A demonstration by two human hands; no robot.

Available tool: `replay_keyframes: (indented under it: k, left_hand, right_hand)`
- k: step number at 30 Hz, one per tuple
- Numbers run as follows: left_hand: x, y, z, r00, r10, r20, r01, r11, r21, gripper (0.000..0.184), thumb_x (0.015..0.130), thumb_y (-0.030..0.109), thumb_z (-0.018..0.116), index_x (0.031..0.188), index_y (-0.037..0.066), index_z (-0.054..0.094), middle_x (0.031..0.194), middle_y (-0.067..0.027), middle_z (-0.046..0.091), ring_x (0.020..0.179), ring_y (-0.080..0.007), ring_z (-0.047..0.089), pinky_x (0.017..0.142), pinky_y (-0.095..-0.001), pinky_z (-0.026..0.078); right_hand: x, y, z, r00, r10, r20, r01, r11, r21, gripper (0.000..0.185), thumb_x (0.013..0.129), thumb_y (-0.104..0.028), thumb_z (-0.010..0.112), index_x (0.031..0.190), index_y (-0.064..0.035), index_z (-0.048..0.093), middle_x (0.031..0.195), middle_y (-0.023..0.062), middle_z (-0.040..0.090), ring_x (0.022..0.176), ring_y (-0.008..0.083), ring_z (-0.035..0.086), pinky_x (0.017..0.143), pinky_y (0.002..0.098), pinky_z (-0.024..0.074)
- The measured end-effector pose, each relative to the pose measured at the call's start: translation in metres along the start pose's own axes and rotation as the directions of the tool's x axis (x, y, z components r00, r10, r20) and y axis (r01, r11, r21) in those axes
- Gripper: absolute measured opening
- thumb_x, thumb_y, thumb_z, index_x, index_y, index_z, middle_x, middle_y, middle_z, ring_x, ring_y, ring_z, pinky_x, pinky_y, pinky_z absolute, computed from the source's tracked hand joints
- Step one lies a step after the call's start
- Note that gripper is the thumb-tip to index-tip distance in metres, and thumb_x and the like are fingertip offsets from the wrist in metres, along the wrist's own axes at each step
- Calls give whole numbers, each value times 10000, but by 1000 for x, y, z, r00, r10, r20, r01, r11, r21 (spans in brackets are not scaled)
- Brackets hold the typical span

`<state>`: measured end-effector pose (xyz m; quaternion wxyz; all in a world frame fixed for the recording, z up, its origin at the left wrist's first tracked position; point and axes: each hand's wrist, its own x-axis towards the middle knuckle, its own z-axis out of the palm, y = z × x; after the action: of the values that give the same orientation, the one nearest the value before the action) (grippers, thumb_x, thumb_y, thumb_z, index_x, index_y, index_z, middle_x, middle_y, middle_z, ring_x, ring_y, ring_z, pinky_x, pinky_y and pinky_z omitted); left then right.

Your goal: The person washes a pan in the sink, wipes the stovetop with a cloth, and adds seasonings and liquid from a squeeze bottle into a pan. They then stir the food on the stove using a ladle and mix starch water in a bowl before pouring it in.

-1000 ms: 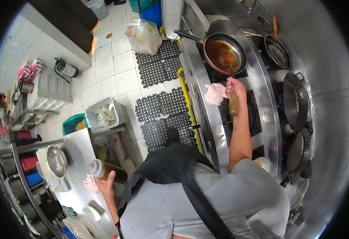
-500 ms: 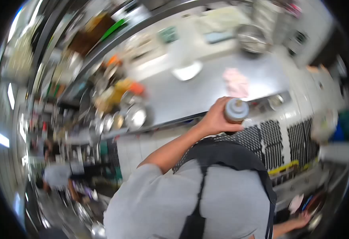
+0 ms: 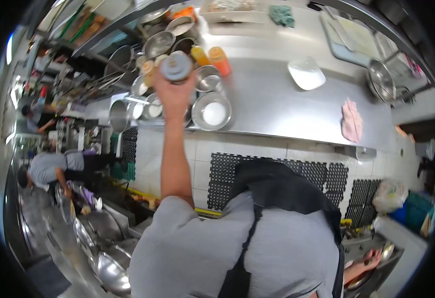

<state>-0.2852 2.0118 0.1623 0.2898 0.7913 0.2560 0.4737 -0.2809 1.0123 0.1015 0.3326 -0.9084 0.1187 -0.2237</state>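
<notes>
My left hand is wrapped round a squeeze bottle with a grey-blue cap, held over the cluster of metal bowls and bottles at the counter's left part. Just right of it stand a yellow bottle and an orange-red bottle. A metal bowl with white contents sits near the counter edge. Far off at the lower right, my right hand is closed round a handle, small in view, beside the pan on the stove.
The steel counter carries a white dish, a pink cloth and a cutting board. A co-worker bends over pans at the left. Black mats lie on the floor.
My body has turned towards the counter. My left hand has carried the squeeze bottle leftwards along it to the bowls and bottles. My right hand remains by the stove.
</notes>
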Motion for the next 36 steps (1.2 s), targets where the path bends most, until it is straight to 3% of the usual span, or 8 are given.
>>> replay_keyframes:
  k: [3,6,9,15,18,24,31,36]
  left_hand:
    - [9,-145,2,990,-110,-86,113,993,28,779,665,238,972,1310,-6,611,1187,-118,703,1098,-223,662,987,-378,529]
    - [9,-182,9,815,-564,-132,529,631,568,992,620,506,964,1357,-27,569,1198,-212,704,1023,-368,692,957,-466,555]
    - [0,-242,8,981,178,73,-181,718,672,933,712,515,920,1351,-68,571,1205,-239,687,1102,-415,642,1011,-504,502]
    - [9,-187,-14,962,221,162,-262,571,778,669,828,429,844,1277,-24,643,1233,-224,670,1076,-386,646,948,-481,529]
    - [-2,-4,25,526,849,58,-410,193,891,245,1032,257,542,920,67,648,694,-55,572,616,-196,562,458,-350,425]
    - [-74,22,150,872,347,345,-363,932,-20,150,933,122,652,1075,82,625,1051,-95,596,866,-227,595,679,-334,484]
    - [-264,191,240,-339,382,860,18,917,-400,340,977,95,632,1316,76,638,1380,-124,574,1085,-234,606,860,-327,522]
    - [-314,250,288,-648,219,729,-124,914,-385,320,970,120,640,1286,71,652,1332,-130,598,1065,-251,622,854,-339,528]
  right_hand:
    - [35,29,25,774,552,310,-626,591,509,407,1014,-102,446,1403,-36,547,971,30,551,863,179,555,800,350,538]
    - [22,50,59,859,73,507,-509,18,860,446,919,-1,572,1364,27,561,949,2,603,854,127,617,791,260,558]
    - [-8,-118,104,753,596,278,-372,37,928,154,1043,-115,513,1018,-11,625,649,-88,451,461,26,391,430,208,355]
    - [-46,-134,118,714,477,513,-376,-356,855,187,1020,-195,605,1141,-52,596,661,-67,523,500,55,460,452,230,382]
    - [-60,-145,116,736,404,543,-336,-479,811,238,1033,-187,592,1210,-30,567,672,-59,520,503,54,458,456,220,377]
    - [-64,-134,86,791,356,498,-237,-572,785,243,1048,-193,561,1211,-14,578,676,-64,517,503,43,465,450,214,387]
    - [-48,-25,-23,764,590,262,-56,-344,937,277,1038,-216,580,1260,-50,593,682,-57,535,498,44,462,444,219,377]
    - [-38,95,-107,383,919,-92,-288,214,933,170,955,-233,707,885,-98,631,684,3,573,503,112,509,452,280,422]
